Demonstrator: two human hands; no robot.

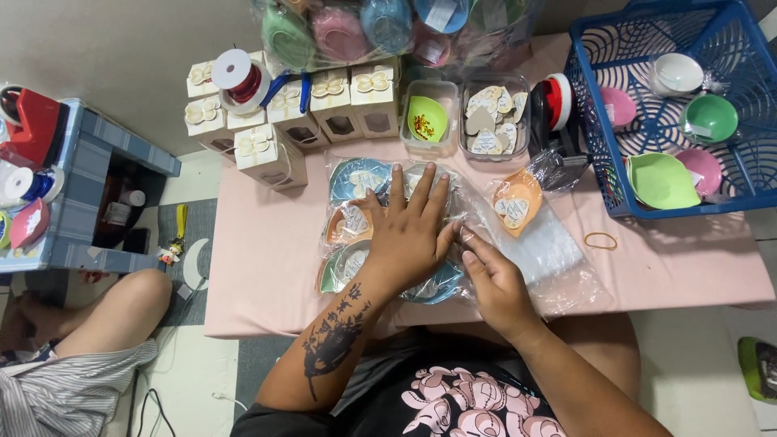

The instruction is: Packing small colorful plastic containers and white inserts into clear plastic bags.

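Two hands on a clear plastic bag of small coloured bowls [364, 222] mid-desk: left hand [409, 235] flat, fingers spread, pressing on top; right hand [495, 283] pinches the bag's edge just beside it. An orange bowl [518, 202] lies near on the pink desk [267, 259], blue basket [599, 174] at right, white gift boxes [267, 154] behind.

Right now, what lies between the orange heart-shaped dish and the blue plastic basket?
In the head view, a black tape dispenser with a red roll and crumpled clear plastic.
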